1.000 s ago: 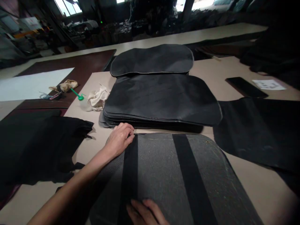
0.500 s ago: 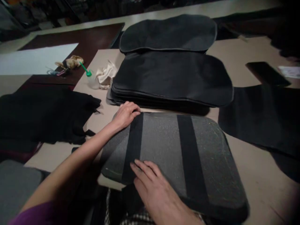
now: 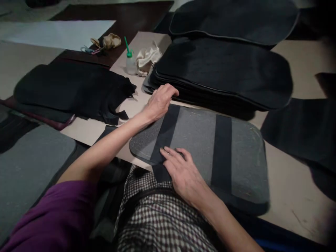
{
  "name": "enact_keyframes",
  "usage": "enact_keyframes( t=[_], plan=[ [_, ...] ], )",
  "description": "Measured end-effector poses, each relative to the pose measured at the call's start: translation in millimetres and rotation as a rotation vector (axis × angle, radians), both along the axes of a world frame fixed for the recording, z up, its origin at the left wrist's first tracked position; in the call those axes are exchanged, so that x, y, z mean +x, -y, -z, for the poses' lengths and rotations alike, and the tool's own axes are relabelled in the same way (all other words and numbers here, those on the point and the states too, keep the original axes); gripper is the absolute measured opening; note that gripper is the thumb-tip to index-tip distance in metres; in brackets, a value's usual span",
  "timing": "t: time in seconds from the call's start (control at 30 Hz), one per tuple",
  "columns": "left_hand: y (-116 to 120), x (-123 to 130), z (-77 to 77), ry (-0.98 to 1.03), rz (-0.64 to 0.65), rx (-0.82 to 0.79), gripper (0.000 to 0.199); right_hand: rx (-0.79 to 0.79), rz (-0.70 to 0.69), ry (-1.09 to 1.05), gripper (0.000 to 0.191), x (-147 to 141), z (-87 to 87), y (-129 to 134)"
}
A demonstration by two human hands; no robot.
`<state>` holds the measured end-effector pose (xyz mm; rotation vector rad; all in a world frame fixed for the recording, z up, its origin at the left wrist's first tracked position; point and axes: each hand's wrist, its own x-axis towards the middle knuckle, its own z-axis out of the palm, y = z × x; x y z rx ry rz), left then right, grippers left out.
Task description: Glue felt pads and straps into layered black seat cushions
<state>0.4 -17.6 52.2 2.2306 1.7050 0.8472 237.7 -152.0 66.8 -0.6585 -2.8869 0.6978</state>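
Observation:
A rounded grey panel (image 3: pixel 196 136) lies before me, crossed by two dark strips, a left strip (image 3: pixel 166 129) and a right strip (image 3: pixel 223 150). My left hand (image 3: pixel 161 101) is at the far end of the left strip, its fingers curled together over the panel's far edge; the fingertips are partly hidden. Across the near end of that strip lies my right hand (image 3: pixel 182 169), fingers stretched out and slightly apart, palm down. The strip's loose near end (image 3: pixel 161 172) hangs over the panel's front edge, beside the right hand.
Behind the panel stands a stack of black rounded pieces (image 3: pixel 223 70). Left of it are a crumpled cloth (image 3: pixel 148 59) and a green-tipped squeeze bottle (image 3: pixel 130 63). Black pieces (image 3: pixel 70 91) lie further left, and another black piece (image 3: pixel 301 133) lies at the right.
The camera view has shifted, so the panel and stack appear further up and right. Both hands stay at about the same places along the left strip.

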Motion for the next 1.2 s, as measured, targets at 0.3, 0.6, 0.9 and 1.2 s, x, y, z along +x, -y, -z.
enact_keyframes(
  t=[0.3,0.6,0.9,1.2],
  plan=[
    [139,-15,-12.6,-0.095,0.304,-0.181,0.042,-0.029,-0.029,0.016,0.044,2,-5.2,0],
    [179,-14,12.4,-0.220,0.276,-0.061,0.041,-0.152,0.080,-0.049,0.048,1,-15.2,-3],
    [177,-11,9.7,-0.241,0.255,-0.078,0.040,-1.086,0.489,-0.336,0.041,59,-72.4,32],
    [171,1,2.8,-0.251,0.207,-0.100,0.039,-1.322,0.729,-0.595,0.037,120,-76.3,60]
  ],
)
